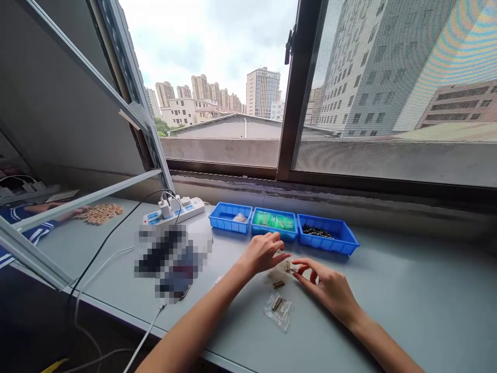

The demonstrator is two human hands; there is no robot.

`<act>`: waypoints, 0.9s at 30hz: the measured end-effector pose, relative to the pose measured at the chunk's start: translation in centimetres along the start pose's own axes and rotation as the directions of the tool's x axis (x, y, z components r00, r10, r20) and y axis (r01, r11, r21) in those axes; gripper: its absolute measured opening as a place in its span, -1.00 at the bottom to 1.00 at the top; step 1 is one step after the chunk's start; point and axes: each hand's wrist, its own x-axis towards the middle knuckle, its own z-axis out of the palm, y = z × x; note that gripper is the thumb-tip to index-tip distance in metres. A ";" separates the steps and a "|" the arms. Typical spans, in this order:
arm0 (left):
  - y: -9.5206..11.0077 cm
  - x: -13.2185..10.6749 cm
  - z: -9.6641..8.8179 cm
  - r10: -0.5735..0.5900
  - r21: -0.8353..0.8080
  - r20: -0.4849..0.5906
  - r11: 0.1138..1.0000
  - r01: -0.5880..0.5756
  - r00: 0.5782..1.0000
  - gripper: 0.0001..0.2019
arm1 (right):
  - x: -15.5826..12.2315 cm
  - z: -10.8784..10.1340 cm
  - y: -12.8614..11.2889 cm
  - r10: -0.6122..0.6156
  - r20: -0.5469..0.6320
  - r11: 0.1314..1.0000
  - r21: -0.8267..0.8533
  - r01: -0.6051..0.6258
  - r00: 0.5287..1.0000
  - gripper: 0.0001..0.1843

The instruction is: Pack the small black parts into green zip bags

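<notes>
My left hand (264,252) rests on the grey table (407,300) with its fingers curled over a small clear plastic bag. My right hand (328,287) lies beside it, fingertips pinched around a small brass-coloured part (288,266) at the bag's edge. Another brass part (278,284) lies loose between my hands. Nearer me sits a second clear bag (279,308) with brass parts inside.
Three blue trays stand in a row near the window: the left one (229,216) nearly bare, the middle one (274,221) with green pieces, the right one (328,233) with dark parts. A white power strip (174,210) and cables lie at left. Another person's sleeve (27,220) shows far left.
</notes>
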 end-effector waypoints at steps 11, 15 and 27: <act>0.2 0.1 0.1 -0.024 -0.049 0.187 0.998 0.033 0.982 -0.77 | 0.0 -0.2 0.6 0.032 -0.051 0.999 -0.024 -0.033 0.998 -0.65; 0.5 0.4 -0.3 -0.023 -0.047 0.194 0.998 0.033 0.981 -0.80 | 0.1 -0.2 0.8 0.048 -0.085 0.997 -0.054 -0.053 0.995 -0.62; 0.7 0.8 -0.9 -0.091 -0.102 0.011 0.991 0.092 0.996 -0.81 | 0.3 0.2 1.5 0.119 -0.092 0.992 0.051 -0.115 0.989 -0.48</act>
